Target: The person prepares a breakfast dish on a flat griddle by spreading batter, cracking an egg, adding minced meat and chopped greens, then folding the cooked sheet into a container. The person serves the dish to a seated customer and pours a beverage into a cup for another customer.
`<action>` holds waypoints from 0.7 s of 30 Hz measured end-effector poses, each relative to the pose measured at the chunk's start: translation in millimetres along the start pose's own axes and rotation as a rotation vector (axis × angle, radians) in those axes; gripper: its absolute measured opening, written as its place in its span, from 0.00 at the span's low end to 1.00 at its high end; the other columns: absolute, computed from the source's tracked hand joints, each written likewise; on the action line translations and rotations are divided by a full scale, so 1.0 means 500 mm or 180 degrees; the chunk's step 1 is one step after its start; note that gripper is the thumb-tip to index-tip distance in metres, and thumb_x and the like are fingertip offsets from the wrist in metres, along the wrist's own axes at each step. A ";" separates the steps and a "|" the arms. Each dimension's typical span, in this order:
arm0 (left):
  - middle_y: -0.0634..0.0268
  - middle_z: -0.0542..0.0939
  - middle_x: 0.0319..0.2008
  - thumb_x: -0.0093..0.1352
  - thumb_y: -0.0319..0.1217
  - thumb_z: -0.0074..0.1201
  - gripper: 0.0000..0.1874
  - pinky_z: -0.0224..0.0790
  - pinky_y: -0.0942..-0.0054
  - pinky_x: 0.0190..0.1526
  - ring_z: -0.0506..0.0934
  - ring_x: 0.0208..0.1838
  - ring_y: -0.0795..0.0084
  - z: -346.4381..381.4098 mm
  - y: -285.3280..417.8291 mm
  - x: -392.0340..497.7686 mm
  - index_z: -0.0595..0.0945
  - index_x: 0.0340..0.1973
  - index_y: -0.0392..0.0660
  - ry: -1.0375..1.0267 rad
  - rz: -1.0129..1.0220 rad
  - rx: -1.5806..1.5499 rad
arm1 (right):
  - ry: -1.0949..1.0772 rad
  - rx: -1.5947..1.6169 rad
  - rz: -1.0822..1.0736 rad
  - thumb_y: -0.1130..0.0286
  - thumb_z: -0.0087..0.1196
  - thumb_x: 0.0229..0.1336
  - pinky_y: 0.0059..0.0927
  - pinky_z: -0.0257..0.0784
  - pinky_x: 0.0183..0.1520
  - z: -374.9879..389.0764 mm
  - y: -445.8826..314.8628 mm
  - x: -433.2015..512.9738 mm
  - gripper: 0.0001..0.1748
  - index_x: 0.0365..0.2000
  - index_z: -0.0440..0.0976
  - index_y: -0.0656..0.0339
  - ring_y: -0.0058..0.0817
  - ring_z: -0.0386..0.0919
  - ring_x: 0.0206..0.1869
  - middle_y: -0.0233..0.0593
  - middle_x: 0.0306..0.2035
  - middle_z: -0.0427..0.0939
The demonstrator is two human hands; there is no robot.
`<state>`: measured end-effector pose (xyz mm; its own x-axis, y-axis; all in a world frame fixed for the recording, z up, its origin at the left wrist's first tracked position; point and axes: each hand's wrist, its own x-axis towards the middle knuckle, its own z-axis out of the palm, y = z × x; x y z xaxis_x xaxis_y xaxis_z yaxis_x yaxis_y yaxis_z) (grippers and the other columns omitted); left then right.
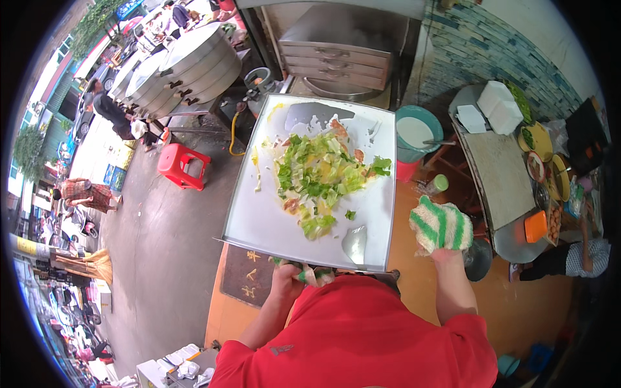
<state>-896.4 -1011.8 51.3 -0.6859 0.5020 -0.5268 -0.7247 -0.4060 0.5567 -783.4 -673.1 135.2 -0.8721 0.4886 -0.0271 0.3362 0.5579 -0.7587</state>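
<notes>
My left hand (287, 280) grips the near edge of a rectangular metal tray (245, 213), with a green-and-white cloth (313, 276) bunched beside the fingers. Chopped lettuce (322, 169) lies heaped across the tray's middle, mixed with yellow egg-like bits and pieces of browned meat (339, 128). Thin white batter or liquid coats the surface, and a bare shiny patch shows at the lower right corner. To the right of the tray, apart from it, my right hand (444, 253) holds a green-and-white striped cloth (440, 225) that hides its fingers.
Beyond the tray stands a metal drawer steamer (335, 60). A teal bucket of white liquid (415, 133) with a ladle sits at its right, near a worktable (502, 179) bearing bowls and foam boxes. Large round steamers (194, 68), a red stool (182, 166) and people occupy the left.
</notes>
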 end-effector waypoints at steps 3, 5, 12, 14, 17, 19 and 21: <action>0.55 0.74 0.48 0.45 0.20 0.40 0.33 0.67 0.60 0.55 0.73 0.53 0.55 -0.033 0.031 -0.025 0.69 0.51 0.34 0.0036 0.0041 0.0013 | 0.0147 -0.0383 -0.0345 0.63 0.52 0.52 0.29 0.73 0.31 0.076 0.026 0.025 0.15 0.38 0.73 0.60 0.30 0.76 0.28 0.36 0.32 0.77; 0.55 0.74 0.48 0.44 0.20 0.40 0.34 0.67 0.61 0.55 0.72 0.53 0.55 -0.064 0.053 -0.037 0.69 0.52 0.35 -0.0006 0.0012 0.0075 | 0.0011 -0.0359 -0.0339 0.64 0.49 0.55 0.30 0.76 0.33 0.118 0.065 0.057 0.18 0.43 0.69 0.64 0.32 0.77 0.30 0.41 0.38 0.77; 0.59 0.76 0.39 0.47 0.20 0.40 0.26 0.69 0.64 0.47 0.75 0.43 0.61 -0.085 0.153 0.153 0.73 0.45 0.36 0.0120 0.0391 -0.0187 | 0.0077 -0.0667 -0.1011 0.68 0.44 0.58 0.33 0.76 0.41 0.190 0.039 0.247 0.19 0.49 0.67 0.66 0.32 0.77 0.39 0.42 0.44 0.76; 0.57 0.76 0.45 0.47 0.20 0.40 0.29 0.68 0.61 0.52 0.74 0.48 0.58 -0.069 0.197 0.184 0.72 0.48 0.34 0.0016 0.0589 -0.0153 | 0.0272 -0.1214 -0.1171 0.64 0.46 0.55 0.31 0.74 0.44 0.206 0.027 0.325 0.17 0.43 0.72 0.61 0.31 0.76 0.42 0.37 0.43 0.76; 0.55 0.75 0.47 0.46 0.20 0.40 0.32 0.66 0.60 0.54 0.73 0.51 0.56 -0.091 0.214 0.208 0.71 0.50 0.34 0.0237 0.0678 -0.0321 | 0.0133 -0.0118 -0.0647 0.62 0.46 0.53 0.30 0.72 0.46 0.278 0.084 0.453 0.17 0.40 0.74 0.59 0.33 0.76 0.44 0.37 0.42 0.76; 0.55 0.74 0.48 0.46 0.21 0.41 0.33 0.65 0.60 0.55 0.73 0.52 0.56 -0.119 0.220 0.225 0.70 0.52 0.34 0.0324 0.0814 -0.0285 | 0.0094 0.2742 0.0508 0.60 0.42 0.57 0.34 0.71 0.50 0.346 0.150 0.562 0.18 0.41 0.73 0.59 0.35 0.75 0.46 0.39 0.45 0.75; 0.56 0.74 0.49 0.45 0.21 0.41 0.35 0.64 0.60 0.57 0.72 0.54 0.56 -0.055 0.253 0.245 0.69 0.54 0.35 0.0562 0.0861 -0.0348 | -0.0095 0.6414 0.2208 0.58 0.35 0.62 0.40 0.69 0.55 0.425 0.224 0.702 0.20 0.44 0.70 0.60 0.37 0.74 0.48 0.40 0.48 0.74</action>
<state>-1073.8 -1022.7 39.4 -0.8481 0.2289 -0.4778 -0.5111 -0.5906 0.6244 -1127.5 -581.6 -97.7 -0.8162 0.2275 -0.5311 -0.2028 -0.9735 -0.1054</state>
